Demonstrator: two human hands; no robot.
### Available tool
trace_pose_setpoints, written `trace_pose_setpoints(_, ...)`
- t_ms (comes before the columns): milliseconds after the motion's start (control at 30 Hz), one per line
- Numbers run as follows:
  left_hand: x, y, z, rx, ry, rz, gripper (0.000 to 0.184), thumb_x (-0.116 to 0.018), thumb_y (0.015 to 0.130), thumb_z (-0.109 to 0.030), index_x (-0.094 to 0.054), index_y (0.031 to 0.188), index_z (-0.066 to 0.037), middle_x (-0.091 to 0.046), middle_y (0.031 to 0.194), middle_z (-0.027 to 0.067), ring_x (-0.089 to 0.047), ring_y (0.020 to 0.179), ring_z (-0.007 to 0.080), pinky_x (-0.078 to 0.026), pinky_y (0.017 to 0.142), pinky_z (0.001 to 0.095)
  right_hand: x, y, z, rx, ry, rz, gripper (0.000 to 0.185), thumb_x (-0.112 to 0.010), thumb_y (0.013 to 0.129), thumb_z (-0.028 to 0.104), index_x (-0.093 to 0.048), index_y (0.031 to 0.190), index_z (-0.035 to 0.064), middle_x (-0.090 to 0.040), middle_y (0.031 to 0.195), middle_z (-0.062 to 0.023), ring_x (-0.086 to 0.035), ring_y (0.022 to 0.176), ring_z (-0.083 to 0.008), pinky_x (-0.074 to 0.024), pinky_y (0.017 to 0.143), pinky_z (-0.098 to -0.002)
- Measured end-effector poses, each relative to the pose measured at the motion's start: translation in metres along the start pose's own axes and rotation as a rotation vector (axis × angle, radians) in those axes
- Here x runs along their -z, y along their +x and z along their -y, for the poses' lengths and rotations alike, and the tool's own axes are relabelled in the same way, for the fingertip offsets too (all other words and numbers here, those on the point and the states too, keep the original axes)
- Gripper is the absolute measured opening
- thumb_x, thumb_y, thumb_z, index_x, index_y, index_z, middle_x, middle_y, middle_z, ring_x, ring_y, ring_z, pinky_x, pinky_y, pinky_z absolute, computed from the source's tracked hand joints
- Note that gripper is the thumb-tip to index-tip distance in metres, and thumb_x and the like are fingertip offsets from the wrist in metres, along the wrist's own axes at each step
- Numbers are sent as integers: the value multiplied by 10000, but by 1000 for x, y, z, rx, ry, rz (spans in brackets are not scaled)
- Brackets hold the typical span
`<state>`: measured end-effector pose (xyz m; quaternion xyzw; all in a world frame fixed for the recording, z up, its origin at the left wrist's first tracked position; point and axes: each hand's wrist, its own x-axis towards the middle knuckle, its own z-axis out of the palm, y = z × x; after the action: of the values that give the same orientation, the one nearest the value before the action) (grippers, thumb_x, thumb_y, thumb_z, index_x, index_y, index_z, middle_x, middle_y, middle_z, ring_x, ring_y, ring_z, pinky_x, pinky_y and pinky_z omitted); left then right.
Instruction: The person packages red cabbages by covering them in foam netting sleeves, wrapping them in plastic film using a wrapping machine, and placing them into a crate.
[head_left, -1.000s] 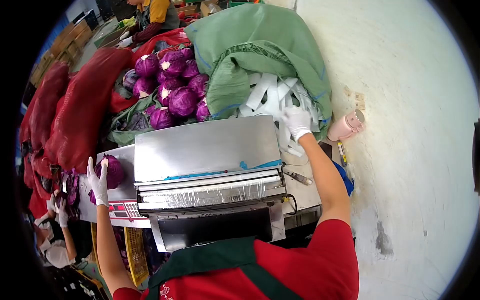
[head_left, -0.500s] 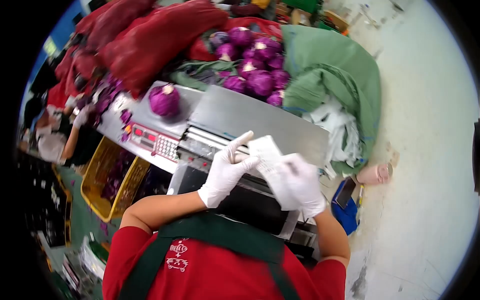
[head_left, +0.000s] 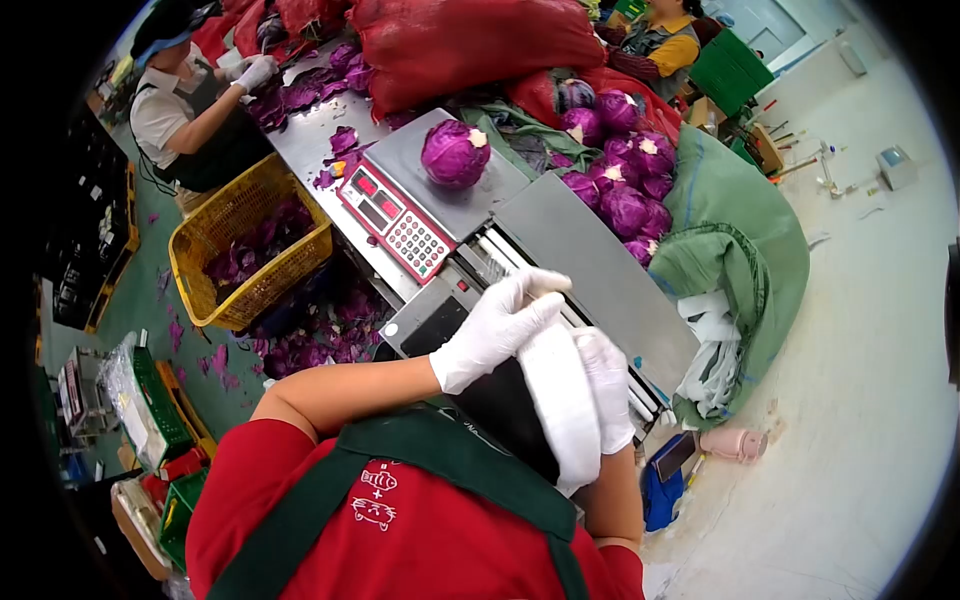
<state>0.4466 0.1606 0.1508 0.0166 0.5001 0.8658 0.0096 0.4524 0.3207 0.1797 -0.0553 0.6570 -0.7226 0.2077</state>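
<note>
A long white label strip (head_left: 563, 412) curves down between my gloved hands, over the black-topped wrapping machine (head_left: 470, 323). My left hand (head_left: 497, 328) pinches at the strip's upper end, with thumb and fingers closed. My right hand (head_left: 606, 388) is wrapped against the strip's right side, fingers curled; part of the hand is behind the strip. Beyond my left hand is a red-framed scale panel (head_left: 395, 222) with lit displays. One purple cabbage (head_left: 455, 154) sits on the metal scale plate (head_left: 505, 185).
Several purple cabbages (head_left: 625, 210) lie beside a green sack (head_left: 735, 230). Red sacks (head_left: 470, 50) stand behind. A yellow basket (head_left: 250, 297) holds purple leaves at left. A co-worker (head_left: 185, 110) in white gloves stands there; another person (head_left: 660, 45) is at the back. A pink bottle (head_left: 735, 443) lies right.
The view has swung, so the table and cabbages appear lower and further right. The strip's printed face no longer shows; it now hangs in a curve. My right hand has moved behind it.
</note>
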Motion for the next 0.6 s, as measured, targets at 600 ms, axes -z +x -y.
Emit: trace_pose_setpoints(600, 119, 52, -33, -517, 357, -303, 176, -554, 892, 23, -574, 1065, -4, -637, 983, 98, -629, 849, 160, -508, 787, 285, -125, 117, -57, 289, 74, -330, 215, -630, 900, 96, -623, 1096, 7, -565, 1098, -62, -543, 1006, -142, -440, 906, -283)
